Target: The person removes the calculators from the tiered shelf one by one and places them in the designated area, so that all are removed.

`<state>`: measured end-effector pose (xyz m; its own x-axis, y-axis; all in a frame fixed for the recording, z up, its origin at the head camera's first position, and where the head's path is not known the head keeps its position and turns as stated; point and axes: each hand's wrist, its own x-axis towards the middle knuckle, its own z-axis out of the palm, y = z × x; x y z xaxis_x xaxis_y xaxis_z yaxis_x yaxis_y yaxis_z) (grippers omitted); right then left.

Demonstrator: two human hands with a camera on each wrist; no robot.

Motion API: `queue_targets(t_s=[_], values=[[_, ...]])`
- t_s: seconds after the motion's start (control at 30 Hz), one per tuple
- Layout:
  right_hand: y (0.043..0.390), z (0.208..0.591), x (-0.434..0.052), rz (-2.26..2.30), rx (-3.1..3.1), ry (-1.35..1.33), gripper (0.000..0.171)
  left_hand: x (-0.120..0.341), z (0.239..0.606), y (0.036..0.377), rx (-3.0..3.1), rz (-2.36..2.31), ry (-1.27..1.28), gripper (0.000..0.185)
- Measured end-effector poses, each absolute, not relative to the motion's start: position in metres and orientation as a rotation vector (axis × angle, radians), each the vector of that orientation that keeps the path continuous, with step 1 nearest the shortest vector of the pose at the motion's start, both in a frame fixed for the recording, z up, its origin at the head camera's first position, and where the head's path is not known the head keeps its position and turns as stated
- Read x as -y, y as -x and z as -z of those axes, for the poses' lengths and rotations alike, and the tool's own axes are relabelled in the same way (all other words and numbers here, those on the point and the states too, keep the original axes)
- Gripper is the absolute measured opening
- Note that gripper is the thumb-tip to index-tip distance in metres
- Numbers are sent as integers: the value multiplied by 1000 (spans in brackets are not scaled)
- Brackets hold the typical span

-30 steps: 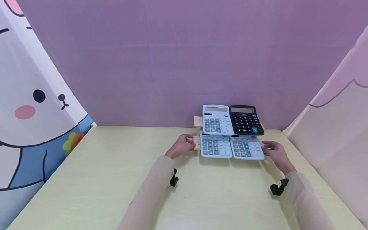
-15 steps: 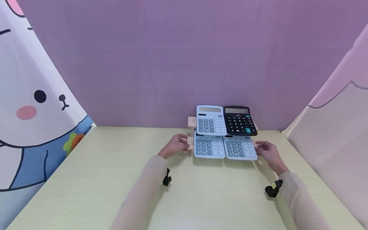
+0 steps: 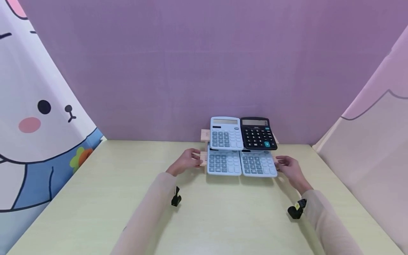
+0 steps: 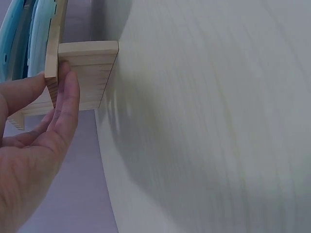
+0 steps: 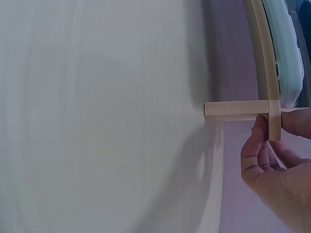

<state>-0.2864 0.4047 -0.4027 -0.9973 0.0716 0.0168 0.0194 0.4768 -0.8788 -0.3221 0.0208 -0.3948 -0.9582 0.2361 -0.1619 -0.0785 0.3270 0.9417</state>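
A small stepped wooden rack (image 3: 204, 135) stands near the table's far edge. Its upper step carries a light blue calculator (image 3: 225, 133) and a black calculator (image 3: 257, 133). Two more light blue calculators (image 3: 224, 162) lie side by side on the lower step. My left hand (image 3: 194, 159) pinches the rack's left end. In the left wrist view, thumb and fingers (image 4: 65, 97) clamp the wooden end piece (image 4: 92, 63). My right hand (image 3: 281, 163) grips the right end, and in the right wrist view its fingers (image 5: 260, 141) curl around the wooden strip (image 5: 238, 108).
The pale yellow table (image 3: 105, 198) stretches toward me with bare surface on the left. A purple backdrop (image 3: 191, 71) closes the far side. A cartoon rabbit curtain (image 3: 35, 117) hangs at the left and a pink cloth (image 3: 373, 141) at the right.
The rack with its calculators has slid to the left across the table, both hands moving with it and keeping their hold on its ends.
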Motion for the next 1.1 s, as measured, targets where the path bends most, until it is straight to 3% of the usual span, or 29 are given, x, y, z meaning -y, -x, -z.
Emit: queue_targets(t_s=[1.1], values=[[289, 402, -414, -1685, 2630, 29, 44, -15, 392, 322, -2345, -1597, -234, 53]])
